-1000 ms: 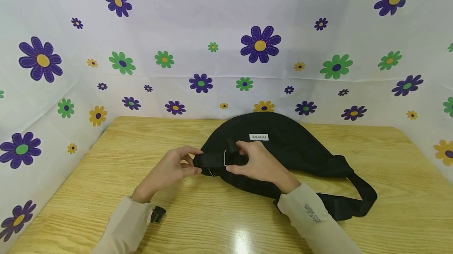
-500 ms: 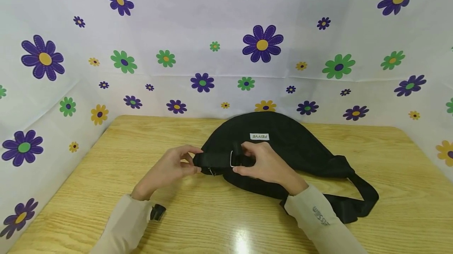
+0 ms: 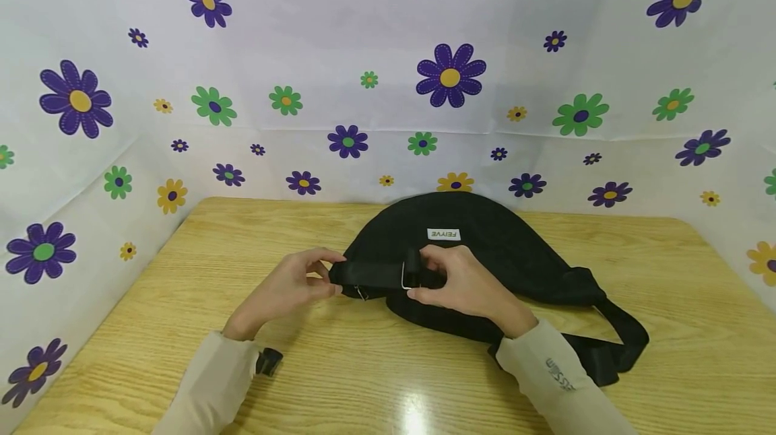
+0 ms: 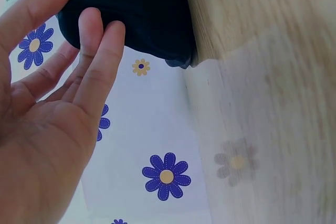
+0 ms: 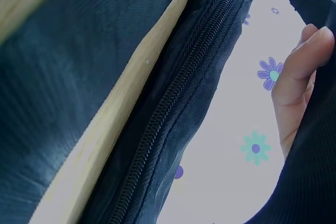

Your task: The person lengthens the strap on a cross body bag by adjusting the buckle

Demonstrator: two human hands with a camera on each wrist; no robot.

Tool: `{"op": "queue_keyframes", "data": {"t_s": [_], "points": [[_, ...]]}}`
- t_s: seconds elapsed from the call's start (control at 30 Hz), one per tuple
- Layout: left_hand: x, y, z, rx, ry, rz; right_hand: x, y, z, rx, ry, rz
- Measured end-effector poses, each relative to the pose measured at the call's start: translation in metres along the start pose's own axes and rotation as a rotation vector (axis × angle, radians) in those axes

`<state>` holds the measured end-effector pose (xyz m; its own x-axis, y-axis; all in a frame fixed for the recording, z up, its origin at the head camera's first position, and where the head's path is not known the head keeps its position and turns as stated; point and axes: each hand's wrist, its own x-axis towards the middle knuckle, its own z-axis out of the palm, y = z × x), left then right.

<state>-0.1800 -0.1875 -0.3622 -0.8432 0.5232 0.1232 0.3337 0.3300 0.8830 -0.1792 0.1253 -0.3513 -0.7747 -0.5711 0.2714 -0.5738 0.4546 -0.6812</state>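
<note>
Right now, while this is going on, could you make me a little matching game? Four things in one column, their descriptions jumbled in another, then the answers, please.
Things
1. Label
2. Metal ring
3. Zipper
4. Backdrop

Descriptions
A. Printed with flowers, standing behind the table
B. Slanting across the right wrist camera's view, with dark teeth
C. Silvery, on the black strap
D. White with lettering, on the black bag

Right pairs
1-D, 2-C, 3-B, 4-A
</note>
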Motion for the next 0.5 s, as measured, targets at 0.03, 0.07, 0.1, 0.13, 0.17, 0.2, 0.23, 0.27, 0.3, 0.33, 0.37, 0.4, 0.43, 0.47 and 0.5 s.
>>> {"op": "queue_keyframes", "data": {"t_s": [0.03, 0.07, 0.1, 0.13, 0.17, 0.2, 0.23, 0.27, 0.3, 0.33, 0.37, 0.4, 0.43, 0.47, 0.5], "points": [[0.0, -0.0001, -0.0001, 0.007, 0.001, 0.001, -0.0005, 0.0004, 0.0, -0.005, 0.0, 0.001], [-0.0001, 0.0, -0.0002, 0.012, 0.0, 0.001, -0.0007, 0.0009, 0.0, -0.006, 0.001, -0.001], [-0.0002, 0.0002, -0.0005, 0.016, 0.0, -0.001, -0.0012, 0.0012, 0.0, -0.01, 0.003, -0.002], [-0.0003, 0.0002, -0.0007, 0.019, -0.002, 0.0, -0.0016, 0.0018, -0.0003, -0.01, 0.005, -0.005], [-0.0004, 0.0002, -0.001, 0.02, -0.003, -0.003, -0.0021, 0.0023, -0.0006, -0.012, 0.006, -0.008], [-0.0006, 0.0, -0.0013, 0.024, -0.003, -0.007, -0.0025, 0.0027, -0.0009, -0.011, 0.006, -0.012], [-0.0007, -0.0002, -0.0016, 0.023, -0.004, -0.008, -0.0031, 0.0033, -0.0013, -0.008, 0.007, -0.014], [-0.0007, -0.0003, -0.0019, 0.02, -0.006, -0.007, -0.0035, 0.0035, -0.0017, -0.005, 0.008, -0.018], [-0.0008, -0.0005, -0.0022, 0.021, -0.007, -0.009, -0.004, 0.0036, -0.0022, -0.004, 0.009, -0.021], [-0.0009, -0.0007, -0.0025, 0.023, -0.007, -0.01, -0.0045, 0.004, -0.0026, -0.002, 0.008, -0.023], [-0.0009, -0.001, -0.0027, 0.021, -0.007, -0.011, -0.0049, 0.0042, -0.003, -0.005, 0.009, -0.025], [-0.0009, -0.0011, -0.0029, 0.02, -0.009, -0.01, -0.0054, 0.0046, -0.0032, -0.002, 0.008, -0.026], [-0.0009, -0.0013, -0.003, 0.015, -0.01, -0.01, -0.0058, 0.0048, -0.0036, -0.005, 0.009, -0.026], [-0.0009, -0.0014, -0.0031, 0.012, -0.011, -0.013, -0.0063, 0.0051, -0.004, -0.008, 0.008, -0.027], [-0.0009, -0.0016, -0.0031, 0.008, -0.012, -0.015, -0.0068, 0.0054, -0.0044, -0.011, 0.008, -0.027]]}}
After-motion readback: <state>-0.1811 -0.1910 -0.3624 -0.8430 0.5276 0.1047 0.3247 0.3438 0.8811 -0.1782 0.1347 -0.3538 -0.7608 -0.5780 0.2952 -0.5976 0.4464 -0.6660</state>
